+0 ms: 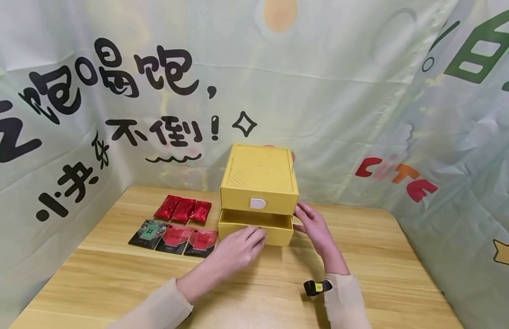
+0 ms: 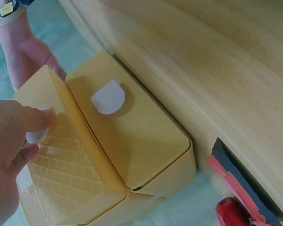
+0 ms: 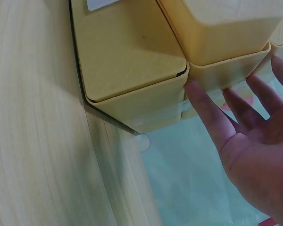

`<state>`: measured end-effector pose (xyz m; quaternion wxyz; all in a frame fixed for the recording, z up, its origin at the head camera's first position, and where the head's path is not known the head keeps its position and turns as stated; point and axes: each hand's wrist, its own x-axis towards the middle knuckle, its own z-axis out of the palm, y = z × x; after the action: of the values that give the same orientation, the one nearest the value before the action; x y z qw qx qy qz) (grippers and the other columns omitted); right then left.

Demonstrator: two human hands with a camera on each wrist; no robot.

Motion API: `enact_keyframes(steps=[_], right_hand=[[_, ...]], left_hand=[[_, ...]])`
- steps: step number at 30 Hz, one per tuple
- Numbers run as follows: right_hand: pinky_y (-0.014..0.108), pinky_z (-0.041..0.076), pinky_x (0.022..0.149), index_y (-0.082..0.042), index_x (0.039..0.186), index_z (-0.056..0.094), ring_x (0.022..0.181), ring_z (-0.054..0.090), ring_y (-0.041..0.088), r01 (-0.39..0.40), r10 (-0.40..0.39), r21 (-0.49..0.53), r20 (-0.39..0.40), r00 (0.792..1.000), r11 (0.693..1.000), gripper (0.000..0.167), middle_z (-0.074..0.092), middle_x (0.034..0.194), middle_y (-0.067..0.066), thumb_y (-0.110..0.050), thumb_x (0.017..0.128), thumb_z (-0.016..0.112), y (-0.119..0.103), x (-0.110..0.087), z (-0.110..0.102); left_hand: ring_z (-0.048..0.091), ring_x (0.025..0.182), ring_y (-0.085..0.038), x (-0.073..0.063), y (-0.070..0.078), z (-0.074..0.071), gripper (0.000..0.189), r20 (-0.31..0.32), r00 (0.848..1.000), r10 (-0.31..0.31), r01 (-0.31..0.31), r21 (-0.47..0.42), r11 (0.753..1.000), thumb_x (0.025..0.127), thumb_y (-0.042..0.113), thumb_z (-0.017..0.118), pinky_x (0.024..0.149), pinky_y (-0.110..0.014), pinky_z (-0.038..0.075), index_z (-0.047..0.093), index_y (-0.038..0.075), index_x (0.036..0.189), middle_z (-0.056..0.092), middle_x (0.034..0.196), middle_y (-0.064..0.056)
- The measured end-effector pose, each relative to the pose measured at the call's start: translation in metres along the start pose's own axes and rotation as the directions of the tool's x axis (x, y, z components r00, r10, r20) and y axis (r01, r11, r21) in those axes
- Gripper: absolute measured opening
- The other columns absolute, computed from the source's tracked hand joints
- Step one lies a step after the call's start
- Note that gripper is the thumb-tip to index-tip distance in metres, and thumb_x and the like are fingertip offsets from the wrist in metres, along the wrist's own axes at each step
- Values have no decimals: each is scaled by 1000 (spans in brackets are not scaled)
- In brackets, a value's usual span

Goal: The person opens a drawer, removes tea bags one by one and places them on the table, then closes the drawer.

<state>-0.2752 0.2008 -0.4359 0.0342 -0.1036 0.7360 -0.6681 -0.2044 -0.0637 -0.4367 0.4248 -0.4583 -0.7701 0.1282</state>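
Note:
A yellow drawer cabinet [image 1: 260, 171] stands on the table, its middle drawer [image 1: 279, 235] partly pulled out. Thumb and finger of my left hand [image 1: 238, 249] pinch that drawer's white tab handle [image 2: 37, 135]. In the left wrist view, the bottom drawer [image 2: 141, 129] is closed and has its own white tab. The top drawer [image 1: 233, 199] is closed too. My right hand [image 1: 316, 228] rests its extended fingers [image 3: 208, 113] along the cabinet's right side. From the head view, the visible inside of the middle drawer shows no contents; its floor is mostly hidden.
Left of the cabinet lie three shiny red packets [image 1: 183, 210] in a row. In front of them are three flat dark sachets [image 1: 172, 238], two with red labels and one with green. A printed cloth [image 1: 320, 114] hangs behind the wooden table [image 1: 381, 274].

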Motion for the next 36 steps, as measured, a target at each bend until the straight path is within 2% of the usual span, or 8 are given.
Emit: enact_keyframes(steps=[7,16,23,29,33,36], right_hand=[[45,56,101,-3,157,42,141,47,36,-2,2,-5,0,1000,1000,55,43,159,19,-31,111,51,1,0,0],[45,56,101,-4,158,41,142,46,37,-1,1,14,12,1000,1000,55,42,160,19,-30,111,51,0,-1,0],[48,55,102,-4,157,43,140,47,36,5,-6,27,16,1000,1000,54,44,158,20,-30,111,51,-1,-1,1],[45,57,100,-2,157,43,138,49,33,-1,0,45,17,1000,999,54,45,157,20,-28,111,52,0,0,2],[43,58,99,-1,157,43,136,50,32,-2,1,48,11,1000,999,53,45,157,21,-27,111,51,0,0,2],[43,58,98,-1,157,42,136,50,32,-5,5,48,8,1000,999,53,45,157,20,-27,111,51,0,0,1]], left_hand=[[59,101,-20,5,-3,10,43,-20,999,-30,31,28,999,102,-7,40,80,-19,56,79,7,113,64,115,-8],[59,101,-19,8,-9,20,28,-9,998,-61,61,15,998,93,-2,62,81,-20,55,78,6,114,64,116,-8],[59,104,-20,11,-14,27,25,-24,997,-75,75,0,997,91,1,67,86,-21,55,79,6,113,65,117,-8],[60,104,-20,13,-18,33,24,-41,995,-92,92,-9,996,91,12,74,86,-22,56,79,6,113,65,117,-7],[60,103,-20,12,-19,35,23,-42,995,-91,91,3,996,93,13,71,83,-24,56,79,6,113,64,116,-6],[61,104,-20,11,-19,36,24,-42,995,-90,91,13,996,97,13,63,82,-26,55,79,8,114,65,118,-6]])
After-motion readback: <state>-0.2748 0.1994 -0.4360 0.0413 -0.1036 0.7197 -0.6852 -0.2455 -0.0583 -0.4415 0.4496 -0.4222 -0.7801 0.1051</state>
